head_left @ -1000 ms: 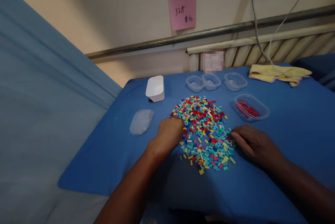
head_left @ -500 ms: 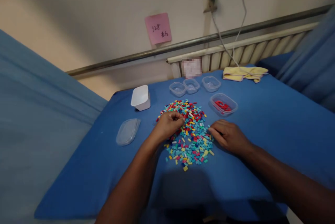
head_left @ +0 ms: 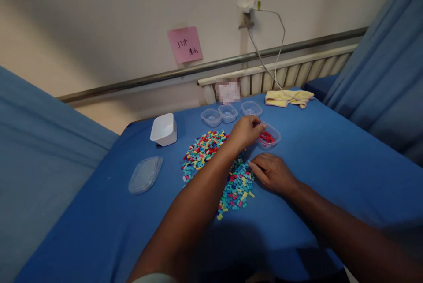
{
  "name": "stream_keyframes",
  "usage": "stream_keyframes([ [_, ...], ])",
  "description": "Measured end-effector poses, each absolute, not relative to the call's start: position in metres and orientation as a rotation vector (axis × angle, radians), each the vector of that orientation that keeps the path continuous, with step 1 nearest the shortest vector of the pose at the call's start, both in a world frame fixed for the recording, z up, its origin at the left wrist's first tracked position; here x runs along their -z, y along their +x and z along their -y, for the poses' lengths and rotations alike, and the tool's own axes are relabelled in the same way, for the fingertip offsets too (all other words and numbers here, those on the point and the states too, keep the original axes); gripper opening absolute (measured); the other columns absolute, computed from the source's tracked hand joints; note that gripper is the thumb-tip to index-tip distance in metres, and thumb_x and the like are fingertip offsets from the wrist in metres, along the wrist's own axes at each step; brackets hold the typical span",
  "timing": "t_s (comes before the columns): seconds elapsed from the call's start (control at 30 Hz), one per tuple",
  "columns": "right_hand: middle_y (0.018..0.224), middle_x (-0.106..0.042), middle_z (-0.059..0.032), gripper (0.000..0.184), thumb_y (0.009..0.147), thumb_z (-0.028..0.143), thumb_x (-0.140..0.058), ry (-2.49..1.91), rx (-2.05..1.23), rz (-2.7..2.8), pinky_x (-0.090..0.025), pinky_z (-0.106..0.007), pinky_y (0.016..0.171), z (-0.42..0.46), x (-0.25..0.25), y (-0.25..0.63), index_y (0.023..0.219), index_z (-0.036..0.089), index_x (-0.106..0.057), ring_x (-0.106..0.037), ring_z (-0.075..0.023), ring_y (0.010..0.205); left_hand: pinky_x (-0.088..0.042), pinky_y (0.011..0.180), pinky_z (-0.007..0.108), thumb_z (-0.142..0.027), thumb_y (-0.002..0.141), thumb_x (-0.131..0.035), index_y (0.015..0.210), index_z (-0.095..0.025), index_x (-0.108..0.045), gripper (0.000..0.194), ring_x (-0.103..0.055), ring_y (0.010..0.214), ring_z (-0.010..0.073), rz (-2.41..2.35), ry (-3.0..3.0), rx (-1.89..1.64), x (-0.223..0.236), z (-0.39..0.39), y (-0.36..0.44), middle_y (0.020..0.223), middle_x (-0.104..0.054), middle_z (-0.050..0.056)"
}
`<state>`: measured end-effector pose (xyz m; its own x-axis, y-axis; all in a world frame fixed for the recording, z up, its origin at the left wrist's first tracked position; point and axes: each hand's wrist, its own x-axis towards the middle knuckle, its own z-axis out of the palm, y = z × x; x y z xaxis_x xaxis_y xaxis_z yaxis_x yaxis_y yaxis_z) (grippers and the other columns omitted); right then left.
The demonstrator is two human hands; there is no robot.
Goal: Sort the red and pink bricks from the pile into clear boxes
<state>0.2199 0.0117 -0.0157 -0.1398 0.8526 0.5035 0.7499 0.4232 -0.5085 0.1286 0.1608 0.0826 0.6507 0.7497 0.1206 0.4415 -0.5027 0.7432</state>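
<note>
Small building bricks (head_left: 235, 191) of many colours lie in a loose pile on the blue-covered table. My left hand (head_left: 246, 132) reaches across the pile to the left rim of a clear plastic container (head_left: 276, 138). Its fingers are pinched together, and anything between them is too small or hidden to make out. Several red bricks (head_left: 266, 137) lie inside that container. By the pile's right edge rests my right hand (head_left: 271, 173), fingers curled in and thumb against them; what they hold, if anything, is hidden. My left forearm covers part of the pile.
Three clear containers (head_left: 211, 117) stand along the back, beside a yellow cloth (head_left: 287, 98). On the left are a white box (head_left: 164, 129) and a clear lid (head_left: 145, 175). A white cable (head_left: 264, 63) hangs from the wall socket onto the cloth. Blue curtains (head_left: 42, 159) flank the table.
My left hand has moved from the brick pile rightward and away from me to the container with red bricks. My right hand stays beside the pile. The view has shifted slightly.
</note>
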Motion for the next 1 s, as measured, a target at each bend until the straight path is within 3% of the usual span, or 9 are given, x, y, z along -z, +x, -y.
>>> stream_keyframes([
  [0.13, 0.075, -0.065, -0.0029, 0.037, 0.114, 0.033, -0.05, -1.376, -0.218, 1.903, -0.042, -0.034, 0.074, -0.011, 0.014, 0.221, 0.081, 0.022, -0.062, -0.06, -0.0186, 0.072, -0.051, 0.079, 0.029, -0.039, 0.096, -0.068, 0.101, -0.016, -0.08, 0.027, -0.07, 0.085, 0.0186, -0.952, 2.12, -0.718, -0.096, -0.15, 0.056, 0.094, -0.079, 0.004],
  [0.33, 0.074, -0.065, -0.0026, 0.037, 0.113, 0.033, -0.05, -1.37, -0.249, 1.893, -0.042, -0.033, 0.073, -0.011, 0.015, 0.222, 0.08, 0.023, -0.062, -0.06, -0.0185, 0.072, -0.051, 0.074, 0.031, -0.049, 0.096, -0.066, 0.104, -0.018, -0.079, 0.034, -0.07, 0.084, 0.0218, -1.387, 2.005, -0.625, -0.08, -0.121, -0.076, 0.09, -0.077, 0.004],
  [0.47, 0.075, -0.067, -0.0034, 0.038, 0.113, 0.036, -0.051, -1.383, -0.257, 1.89, -0.043, -0.034, 0.073, -0.006, 0.017, 0.223, 0.08, 0.023, -0.064, -0.062, -0.0193, 0.072, -0.053, 0.082, 0.034, -0.04, 0.099, -0.061, 0.108, -0.02, -0.079, 0.028, -0.072, 0.093, 0.0239, -1.472, 2.184, -0.493, -0.064, -0.1, -0.125, 0.102, -0.079, 0.006],
  [0.6, 0.077, -0.069, -0.0043, 0.036, 0.113, 0.038, -0.052, -1.399, -0.287, 1.881, -0.044, -0.035, 0.074, -0.002, 0.019, 0.225, 0.084, 0.023, -0.066, -0.063, -0.0203, 0.073, -0.053, 0.091, 0.035, -0.027, 0.098, -0.058, 0.106, -0.021, -0.079, 0.024, -0.072, 0.103, 0.024, -1.437, 2.34, -0.353, -0.066, -0.085, -0.13, 0.109, -0.079, 0.008],
  [0.77, 0.076, -0.07, -0.0048, 0.035, 0.112, 0.039, -0.052, -1.449, -0.301, 1.883, -0.045, -0.037, 0.07, 0.0, 0.017, 0.226, 0.083, 0.024, -0.066, -0.064, -0.0215, 0.071, -0.054, 0.095, 0.034, -0.024, 0.101, -0.058, 0.114, -0.022, -0.081, 0.026, -0.072, 0.111, 0.0244, -1.339, 2.438, -0.128, -0.066, -0.082, -0.109, 0.119, -0.079, 0.008],
  [1.0, 0.075, -0.069, -0.0049, 0.035, 0.111, 0.04, -0.052, -1.461, -0.305, 1.865, -0.046, -0.037, 0.068, 0.001, 0.013, 0.226, 0.082, 0.025, -0.067, -0.064, -0.0218, 0.069, -0.052, 0.081, 0.033, -0.024, 0.104, -0.055, 0.123, -0.028, -0.083, 0.034, -0.073, 0.113, 0.0296, -1.479, 2.575, 0.234, -0.069, -0.087, -0.08, 0.128, -0.078, 0.011],
])
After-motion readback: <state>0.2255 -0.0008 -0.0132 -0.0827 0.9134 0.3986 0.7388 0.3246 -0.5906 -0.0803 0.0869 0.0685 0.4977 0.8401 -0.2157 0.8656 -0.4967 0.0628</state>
